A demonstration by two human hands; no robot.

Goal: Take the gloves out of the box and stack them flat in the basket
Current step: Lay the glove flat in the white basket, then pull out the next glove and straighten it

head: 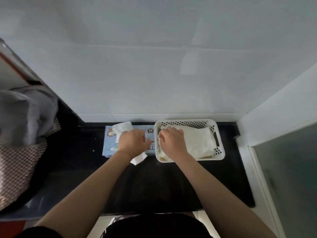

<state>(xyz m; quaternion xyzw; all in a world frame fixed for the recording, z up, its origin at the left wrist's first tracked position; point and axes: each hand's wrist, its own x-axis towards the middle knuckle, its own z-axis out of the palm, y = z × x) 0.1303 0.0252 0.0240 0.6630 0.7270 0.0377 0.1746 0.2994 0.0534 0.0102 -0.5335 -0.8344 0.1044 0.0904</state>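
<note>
A light blue glove box (109, 141) marked XL lies on the black counter, left of a white perforated basket (221, 152). My left hand (133, 143) is over the box and grips a white glove (122, 128) whose fingers stick out toward the wall; its cuff end (138, 159) shows below my wrist. Inside the basket lies a flat stack of white gloves (200, 141). My right hand (172, 140) rests on the stack's left part, fingers curled on the top glove's edge near the basket's left wall.
The black counter (77, 169) ends at a white tiled wall behind and a white wall at right. A patterned bag with grey cloth (20, 127) stands at the left. A frosted glass door (288, 177) is at the far right.
</note>
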